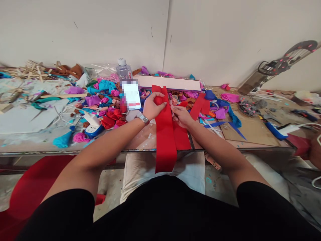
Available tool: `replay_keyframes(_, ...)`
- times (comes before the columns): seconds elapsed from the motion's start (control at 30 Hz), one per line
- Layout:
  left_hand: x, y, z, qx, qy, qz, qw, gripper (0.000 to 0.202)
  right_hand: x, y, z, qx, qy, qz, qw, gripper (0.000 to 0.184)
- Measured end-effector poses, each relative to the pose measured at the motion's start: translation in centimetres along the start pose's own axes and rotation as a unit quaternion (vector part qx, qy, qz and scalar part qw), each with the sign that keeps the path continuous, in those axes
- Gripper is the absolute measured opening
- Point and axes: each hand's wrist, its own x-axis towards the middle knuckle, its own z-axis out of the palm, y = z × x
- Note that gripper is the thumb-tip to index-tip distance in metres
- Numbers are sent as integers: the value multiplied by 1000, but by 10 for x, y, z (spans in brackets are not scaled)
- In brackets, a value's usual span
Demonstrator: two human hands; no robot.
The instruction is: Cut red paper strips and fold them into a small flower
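Note:
A long red strip of cloth or crepe paper (164, 137) runs from the table over its front edge toward my lap. My left hand (153, 106), with a metal watch at the wrist, grips its upper part, thumb and fingers bent on the material. My right hand (182, 116) is closed beside the strip's right edge. It holds what looks like a slim pair of scissors, mostly hidden by the fingers, pointing away along that edge. Under my right hand lies another red piece (182, 139). A further red strip (199, 107) lies to the right.
A lit phone (131, 95) leans before a plastic bottle (124, 70). Colored rosettes and scraps (107, 97) crowd the table. Power strips (94, 125) lie left and another (276, 129) right. Green-handled pliers (38, 105) and cardboard (250, 134) are farther out. Part of another person shows at right.

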Motion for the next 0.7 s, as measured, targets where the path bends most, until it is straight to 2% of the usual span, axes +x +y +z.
replay_keyframes(0.23,0,3,-1,-21,-5,13,1000,31,0,-2,2,-15,24,15,999,58)
replay_keyframes(0.43,2,7,-4,-27,6,-5,1000,29,2,0,0,-21,40,18,999,60)
replay_keyframes(0.7,1,9,-4,-31,-2,-2,1000,30,3,2,-1,-9,27,5,1000,62)
